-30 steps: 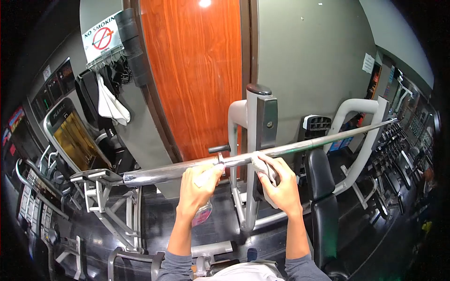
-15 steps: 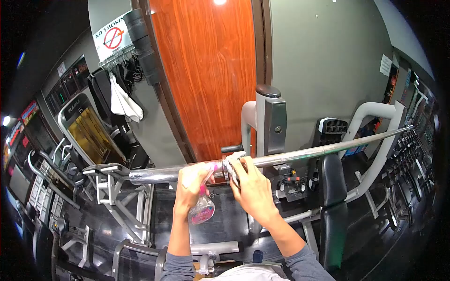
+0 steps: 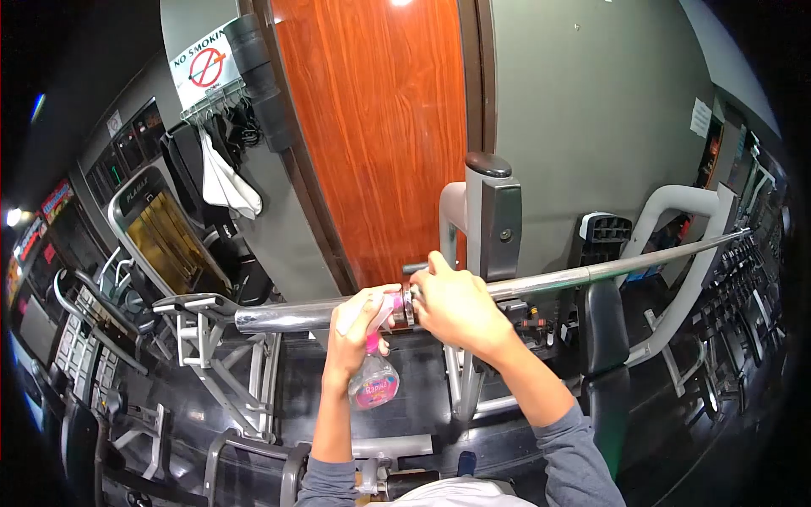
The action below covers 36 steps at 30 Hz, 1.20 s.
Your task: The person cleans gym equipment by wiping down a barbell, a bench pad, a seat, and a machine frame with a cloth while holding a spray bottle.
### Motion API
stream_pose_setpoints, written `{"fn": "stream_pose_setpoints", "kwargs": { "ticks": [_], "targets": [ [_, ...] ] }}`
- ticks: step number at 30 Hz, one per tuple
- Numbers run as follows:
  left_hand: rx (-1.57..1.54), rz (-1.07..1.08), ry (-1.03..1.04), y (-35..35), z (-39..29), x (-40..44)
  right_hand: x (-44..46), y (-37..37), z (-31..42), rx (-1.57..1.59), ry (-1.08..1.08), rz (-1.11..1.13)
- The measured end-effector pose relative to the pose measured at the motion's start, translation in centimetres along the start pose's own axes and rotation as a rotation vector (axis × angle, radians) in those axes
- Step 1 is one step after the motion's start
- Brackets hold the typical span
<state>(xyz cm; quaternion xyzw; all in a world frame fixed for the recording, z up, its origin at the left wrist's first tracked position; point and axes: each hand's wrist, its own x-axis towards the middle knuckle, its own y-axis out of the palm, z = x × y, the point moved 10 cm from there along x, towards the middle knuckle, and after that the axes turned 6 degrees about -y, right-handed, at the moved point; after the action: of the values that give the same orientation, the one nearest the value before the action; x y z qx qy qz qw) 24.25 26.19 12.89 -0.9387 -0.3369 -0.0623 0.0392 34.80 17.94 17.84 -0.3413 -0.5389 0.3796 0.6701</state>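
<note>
A shiny metal barbell (image 3: 291,317) runs across in front of me, with a ringed collar near its middle. My left hand (image 3: 353,331) is closed around the neck of a clear spray bottle (image 3: 374,384) with a pink label and pink trigger head. The bottle hangs just below the bar, and that hand's fingers are close to the collar. My right hand (image 3: 456,308) is curled over the bar just right of the collar, its fingers bent down on the far side. A cloth showed beneath those fingers earlier; now the hand mostly hides it.
Behind the bar stands a grey rack post (image 3: 498,224) before a wooden door (image 3: 372,127). A black padded bench (image 3: 605,329) is at the right, with dumbbell racks (image 3: 743,296) beyond. A weight machine (image 3: 169,237) and hanging clothes (image 3: 226,182) are at the left.
My right hand has rolled over the top of the bar, knuckles raised, and the cloth has gone out of sight beneath it. The left hand and bottle have shifted slightly right.
</note>
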Motion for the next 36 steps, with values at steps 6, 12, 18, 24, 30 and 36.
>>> {"fn": "stream_pose_setpoints", "kwargs": {
  "ticks": [6,12,18,24,30,36],
  "targets": [
    [0.035,-0.106,0.038,-0.2,-0.2,-0.5,-5.0,-4.1,-2.1,-0.107,0.238,-0.084],
    [0.007,-0.112,0.077,-0.1,-0.2,-0.4,-6.6,0.6,0.8,0.274,0.062,-0.346],
    [0.0,-0.1,0.087,-0.1,-0.1,-0.5,-11.5,1.4,-2.5,0.266,0.25,-0.663],
    [-0.011,-0.08,0.103,-0.1,0.1,-0.4,-10.5,7.7,-1.1,0.78,0.372,-0.703],
    [0.068,-0.068,0.089,0.1,-0.3,-0.7,-14.2,13.4,-5.3,1.481,0.785,-1.122],
    [0.068,-0.064,0.104,0.0,-0.1,-0.6,-9.7,15.2,-2.0,1.699,0.786,-0.772]
  ]
}}
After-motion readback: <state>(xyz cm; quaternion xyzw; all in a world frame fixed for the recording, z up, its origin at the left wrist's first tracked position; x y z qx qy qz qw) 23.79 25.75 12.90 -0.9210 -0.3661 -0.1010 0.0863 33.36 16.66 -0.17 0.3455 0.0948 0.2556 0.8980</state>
